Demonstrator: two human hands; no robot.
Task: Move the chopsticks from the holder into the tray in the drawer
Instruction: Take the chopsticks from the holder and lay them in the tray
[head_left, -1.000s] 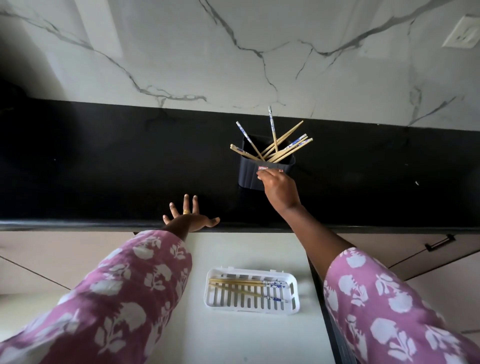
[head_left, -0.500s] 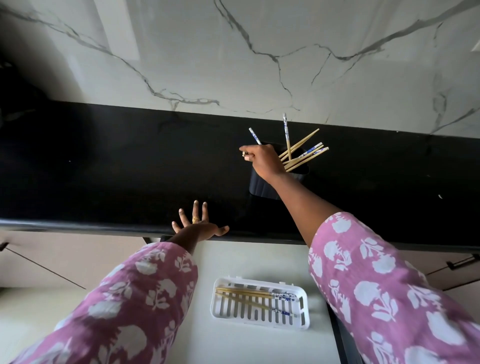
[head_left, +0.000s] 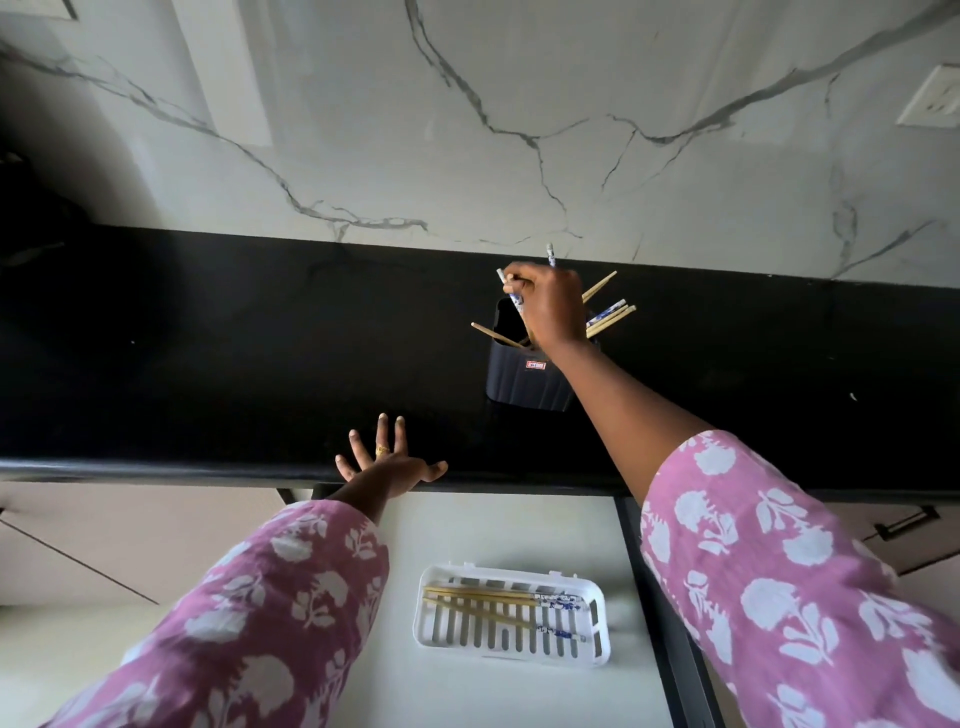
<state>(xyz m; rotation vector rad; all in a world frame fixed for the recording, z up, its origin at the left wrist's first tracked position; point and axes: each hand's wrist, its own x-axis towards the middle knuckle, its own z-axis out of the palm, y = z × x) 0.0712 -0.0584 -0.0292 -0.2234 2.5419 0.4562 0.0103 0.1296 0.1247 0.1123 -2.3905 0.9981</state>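
Note:
A dark ribbed holder (head_left: 524, 379) stands on the black countertop, with several wooden chopsticks (head_left: 608, 317) sticking out of it, some with blue-and-white patterned ends. My right hand (head_left: 550, 306) is over the holder's mouth, its fingers closed around a blue-patterned chopstick (head_left: 511, 291). My left hand (head_left: 387, 460) rests flat on the counter's front edge with fingers spread, holding nothing. Below, in the open drawer, a white slotted tray (head_left: 511, 577) holds two chopsticks (head_left: 498, 605) lying lengthwise.
The black countertop (head_left: 208, 338) runs across the view under a white marble-look wall. The drawer's pale floor (head_left: 467, 535) surrounds the tray. A cabinet handle (head_left: 906, 522) shows at right, a wall socket (head_left: 935, 98) at upper right.
My right hand has risen from the holder's front to its top and closed on a blue-patterned chopstick. The left hand has stayed on the counter edge.

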